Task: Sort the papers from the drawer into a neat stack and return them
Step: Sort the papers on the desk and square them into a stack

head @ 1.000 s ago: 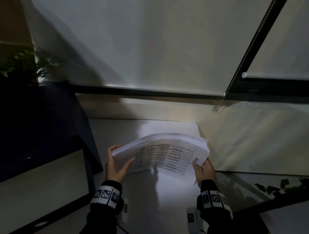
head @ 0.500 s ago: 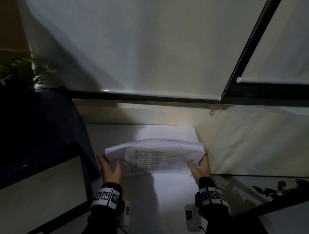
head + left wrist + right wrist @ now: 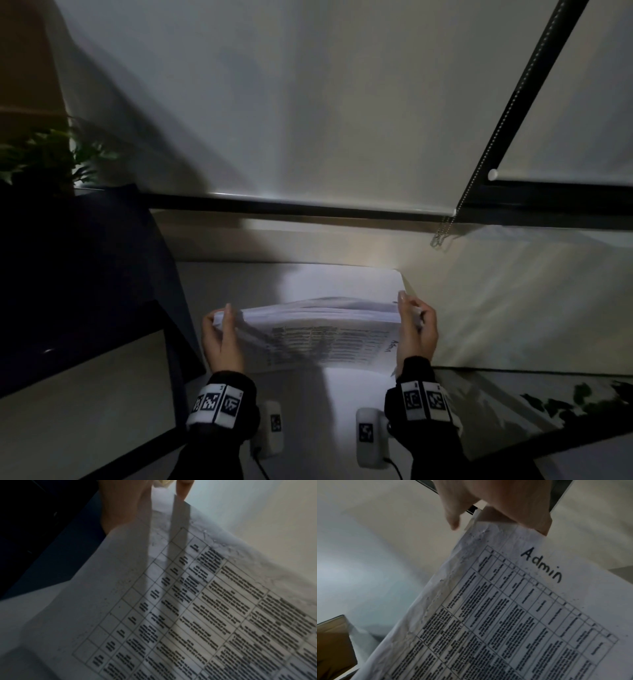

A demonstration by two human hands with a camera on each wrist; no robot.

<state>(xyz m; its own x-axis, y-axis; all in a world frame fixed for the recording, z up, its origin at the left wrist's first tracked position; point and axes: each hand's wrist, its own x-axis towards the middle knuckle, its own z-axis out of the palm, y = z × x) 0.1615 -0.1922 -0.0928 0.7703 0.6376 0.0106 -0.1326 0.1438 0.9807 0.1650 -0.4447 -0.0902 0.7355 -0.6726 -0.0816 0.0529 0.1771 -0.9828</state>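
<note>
A thick bundle of white papers (image 3: 322,337) stands on its long edge on the white desk (image 3: 349,281), its printed table facing me. The front sheet (image 3: 530,608) carries the handwritten word "Admin". My left hand (image 3: 221,337) grips the bundle's left end, thumb in front and fingers behind. My right hand (image 3: 416,330) grips the right end the same way. In the left wrist view the table sheet (image 3: 188,608) fills the frame, with my fingers (image 3: 126,503) at its top corner. The drawer is not in view.
A dark monitor (image 3: 78,308) stands close on the left. A window blind (image 3: 308,102) with a hanging bead chain (image 3: 443,229) is behind the desk. A green plant (image 3: 44,161) sits at far left. A brown box (image 3: 334,639) shows in the right wrist view.
The bundle was tilted up to the left and held lower. Both hands have levelled it and stood it more upright, sliding out to its two ends. My view has tipped downward.
</note>
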